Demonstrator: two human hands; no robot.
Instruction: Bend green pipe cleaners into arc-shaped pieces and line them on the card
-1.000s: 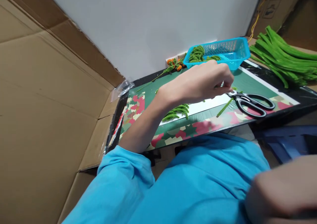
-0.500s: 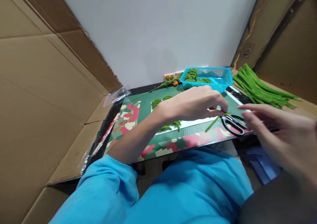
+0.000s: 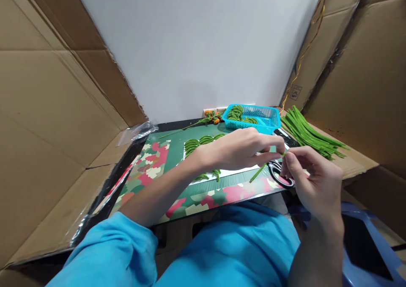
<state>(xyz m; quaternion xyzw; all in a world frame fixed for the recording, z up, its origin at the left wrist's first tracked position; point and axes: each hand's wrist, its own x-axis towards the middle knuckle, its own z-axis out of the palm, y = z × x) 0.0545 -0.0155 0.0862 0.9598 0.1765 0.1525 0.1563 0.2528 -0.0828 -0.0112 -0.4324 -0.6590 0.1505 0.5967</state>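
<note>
My left hand (image 3: 241, 149) reaches across the mat, thumb and fingers pinched on a green pipe cleaner (image 3: 257, 174). One end of it hangs down toward the mat's front edge. At its other end, my right hand (image 3: 312, 177) is pinched close against the left fingertips, where only a bit of green shows. Black-and-grey scissors (image 3: 279, 177) lie just below the fingertips, partly behind my right hand. Under my left forearm, rows of bent green pipe cleaner pieces (image 3: 192, 145) rest on a white sheet (image 3: 226, 175), partly hidden.
A blue plastic basket (image 3: 268, 120) holding bent green pieces stands at the back. Left of it lie orange-and-green stems (image 3: 213, 117). A bundle of long green pipe cleaners (image 3: 311, 134) is on cardboard at right. Clear plastic (image 3: 139, 131) sits at back left; cardboard walls (image 3: 41, 109) flank the mat.
My right hand has moved left from over the scissors' right side and closed at the left fingertips. My left hand keeps its pinch. The whole view has shifted slightly.
</note>
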